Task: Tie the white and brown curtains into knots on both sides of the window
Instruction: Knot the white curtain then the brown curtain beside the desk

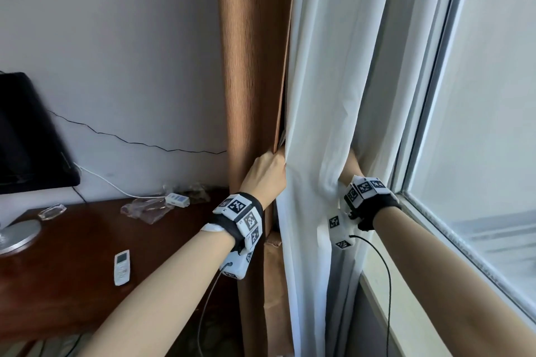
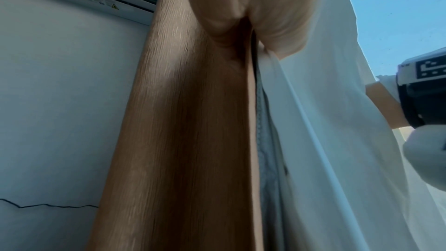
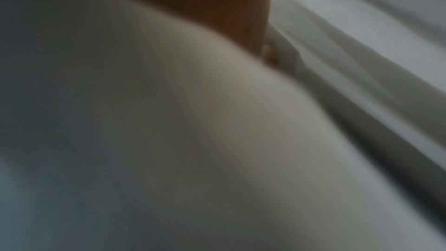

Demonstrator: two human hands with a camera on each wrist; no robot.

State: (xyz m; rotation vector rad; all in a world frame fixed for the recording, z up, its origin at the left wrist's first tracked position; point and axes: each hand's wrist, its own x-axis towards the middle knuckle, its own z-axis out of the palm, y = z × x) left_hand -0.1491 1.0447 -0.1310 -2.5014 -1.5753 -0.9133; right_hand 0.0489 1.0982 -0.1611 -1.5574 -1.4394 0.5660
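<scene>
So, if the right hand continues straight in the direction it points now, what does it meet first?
Probably more folds of the white curtain: the right hand is already buried in it, pointing up and away. What lies behind the cloth is hidden, so depth stays uncertain.

Both forearms are bare. Each wrist wears a black band [image 1: 374,208] carrying white blocks [image 1: 240,217] printed with black square markers. A thin dark cable [image 1: 388,284] trails from each.

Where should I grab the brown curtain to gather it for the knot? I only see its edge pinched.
Probably its rounded hanging column at hand height, wrapped from the wall side. The brown curtain hangs untied; the left hand pinches only its edge beside the white curtain.
</scene>
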